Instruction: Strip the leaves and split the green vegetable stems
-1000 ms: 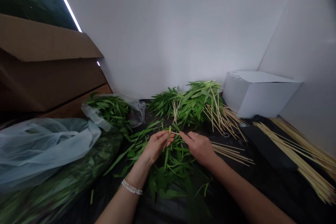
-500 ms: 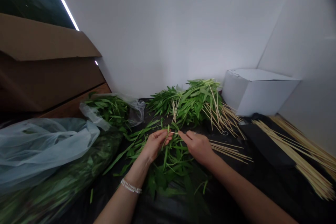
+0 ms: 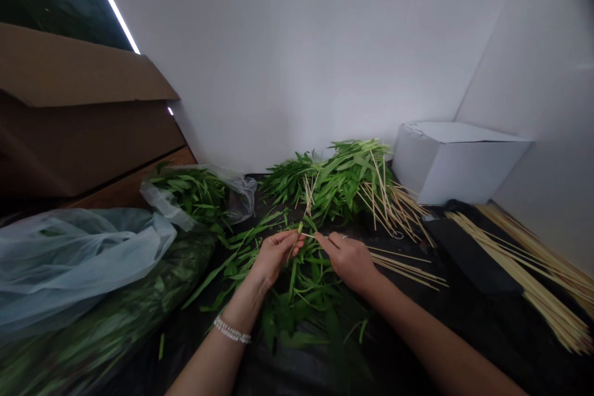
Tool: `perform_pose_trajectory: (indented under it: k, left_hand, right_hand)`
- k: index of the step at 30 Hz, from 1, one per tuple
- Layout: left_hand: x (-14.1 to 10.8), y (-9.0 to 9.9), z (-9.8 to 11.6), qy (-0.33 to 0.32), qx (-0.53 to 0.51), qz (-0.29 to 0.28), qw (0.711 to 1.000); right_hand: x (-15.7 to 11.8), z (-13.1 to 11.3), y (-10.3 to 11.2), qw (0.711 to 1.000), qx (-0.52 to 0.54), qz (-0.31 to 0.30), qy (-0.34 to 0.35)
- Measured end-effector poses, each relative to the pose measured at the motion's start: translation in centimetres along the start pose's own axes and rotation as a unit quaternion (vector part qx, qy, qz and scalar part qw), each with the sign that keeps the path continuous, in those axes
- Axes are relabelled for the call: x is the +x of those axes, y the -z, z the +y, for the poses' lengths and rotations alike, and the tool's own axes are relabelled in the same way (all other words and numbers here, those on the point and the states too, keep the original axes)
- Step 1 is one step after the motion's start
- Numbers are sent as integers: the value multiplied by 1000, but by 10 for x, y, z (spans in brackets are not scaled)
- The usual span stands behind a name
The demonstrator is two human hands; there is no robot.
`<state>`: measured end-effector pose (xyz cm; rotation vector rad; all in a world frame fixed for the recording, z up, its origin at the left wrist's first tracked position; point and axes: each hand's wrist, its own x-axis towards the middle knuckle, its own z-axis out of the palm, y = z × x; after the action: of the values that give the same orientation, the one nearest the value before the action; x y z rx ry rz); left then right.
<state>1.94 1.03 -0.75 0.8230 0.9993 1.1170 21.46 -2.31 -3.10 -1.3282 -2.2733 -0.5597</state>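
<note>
Near the centre, my left hand [image 3: 277, 253] pinches a short green stem [image 3: 300, 228] upright between thumb and fingertips. From the right side my right hand [image 3: 351, 261] closes round a thin wooden skewer [image 3: 310, 235], its pale end reaching the stem; whether it has gone into the stem cannot be made out. Below both hands lie loose green leaves [image 3: 297, 315] on a black plastic sheet. Several bare skewers [image 3: 408, 267] rest just to the right of my right hand.
Leafy stems on skewers [image 3: 341, 179] are heaped behind the hands. Plastic bags of greens [image 3: 78, 253] and a cardboard box [image 3: 83, 142] stand left. At right are a white box [image 3: 464, 161], a black block [image 3: 473, 260] and a skewer bundle [image 3: 547, 303].
The green stem in my left hand leans slightly more to the right. Both hands stay almost where they were.
</note>
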Motion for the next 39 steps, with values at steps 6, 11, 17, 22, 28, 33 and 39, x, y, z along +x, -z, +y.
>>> perform_pose_trajectory:
  k: [6, 11, 17, 22, 28, 33, 39]
  left_hand:
    - [1, 4, 5, -25, 0, 22, 999]
    - [-3, 1, 5, -23, 24, 5, 999]
    - [-4, -1, 3, -20, 29, 3, 999]
    - [-3, -1, 2, -10, 22, 3, 1000]
    - [-2, -1, 1, -6, 10, 4, 1000]
    - [-2, -1, 0, -6, -1, 9, 1000]
    - [1, 0, -3, -14, -5, 9, 1000]
  right_hand:
    - [1, 1, 2, 999, -7, 35, -9]
    - [0, -1, 1, 999, -1, 35, -3]
    - [0, -2, 0, 1000, 6, 29, -5]
    - [0, -2, 0, 1000, -4, 31, 0]
    - [1, -2, 1, 1000, 3, 16, -6]
    - [1, -3, 1, 1000, -4, 9, -5]
    - [0, -4, 0, 1000, -11, 15, 0]
